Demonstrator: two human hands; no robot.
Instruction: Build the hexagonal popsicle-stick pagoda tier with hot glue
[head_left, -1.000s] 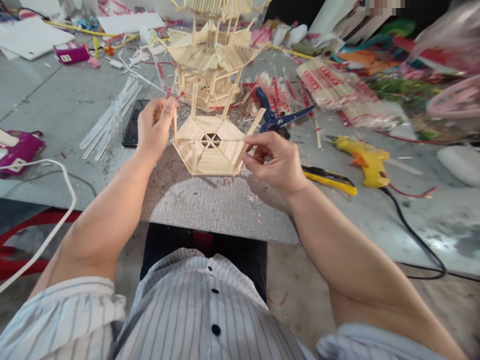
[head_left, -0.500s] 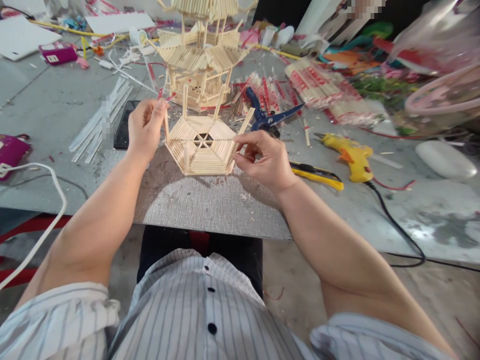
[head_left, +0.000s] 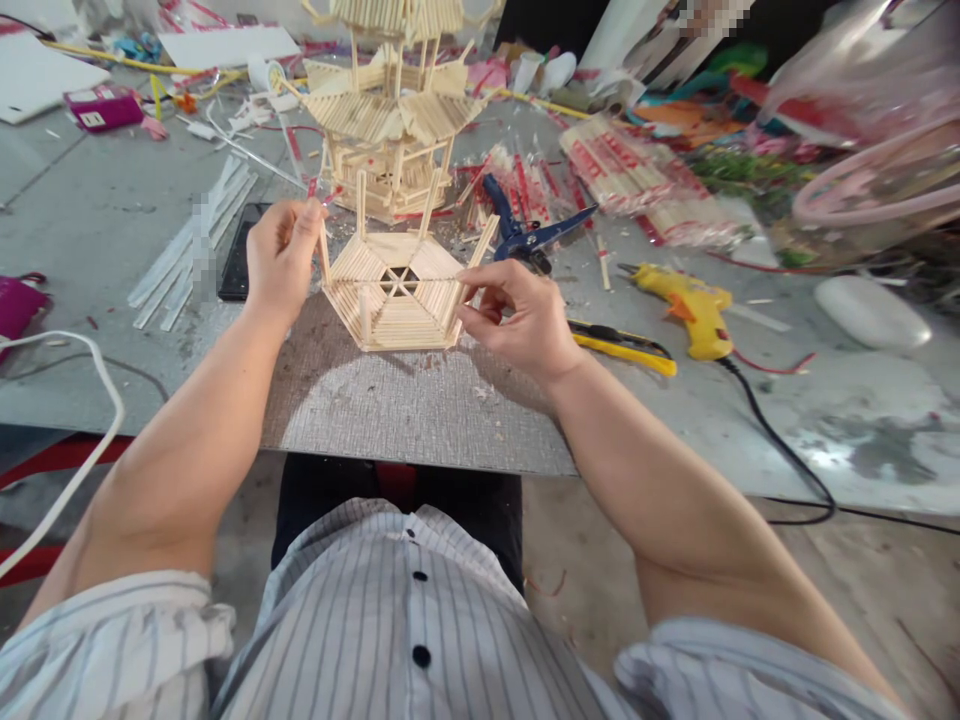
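A hexagonal panel (head_left: 390, 316) of pale wooden sticks, with upright posts around it and a spoked opening in its middle, lies on the table before me. My left hand (head_left: 283, 255) is closed at the top of its left post (head_left: 325, 256), thumb against the fingers. A small red-marked bit (head_left: 312, 187) shows just above that thumb; whether it is held cannot be made out. At the panel's right corner my right hand (head_left: 517, 318) pinches a wooden post, which the fingers partly cover. Behind the panel stands a tiered stick pagoda (head_left: 397, 115).
Blue cutters (head_left: 536, 235) lie behind my right hand, a yellow utility knife (head_left: 626, 348) and yellow glue gun (head_left: 694, 305) to its right. A phone (head_left: 238, 262) and clear glue sticks (head_left: 187, 250) lie left. Packaged sticks (head_left: 630, 165) are farther back. The table's front edge is close.
The whole view has shifted slightly, so things appear a little farther left. Both hands keep their places at the stick panel, with no clear change in grip.
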